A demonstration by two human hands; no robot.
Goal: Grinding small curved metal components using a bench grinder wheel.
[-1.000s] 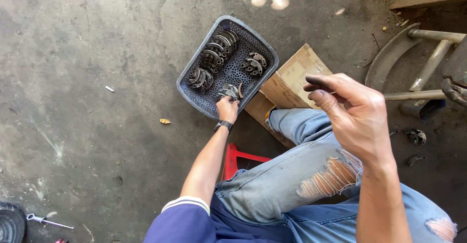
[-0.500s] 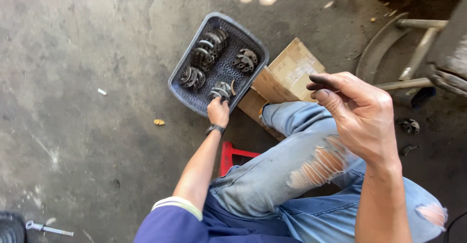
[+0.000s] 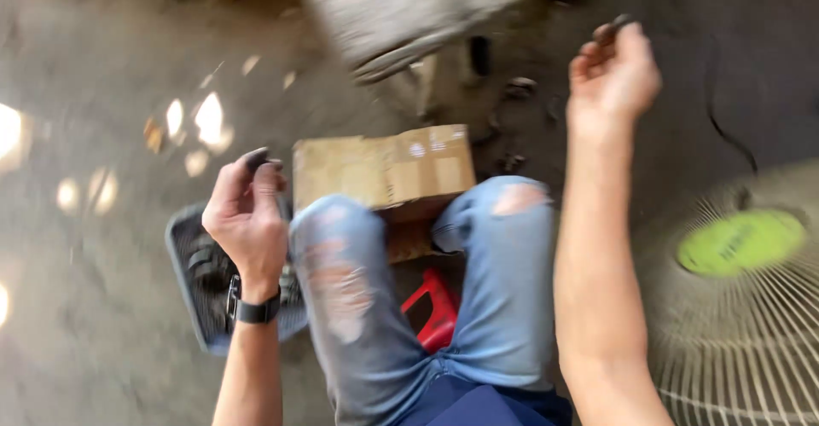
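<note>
The left hand pinches a small dark part above the grey basket. The right hand, raised beyond the cardboard box, grips another dark piece.

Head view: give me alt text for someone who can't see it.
Seated person's left hand lifts a small dark part above a grey tray; right hand pinches another, raised. A cardboard box sits ahead of torn-jean knees, a fan grille at right. Blurred.
</note>
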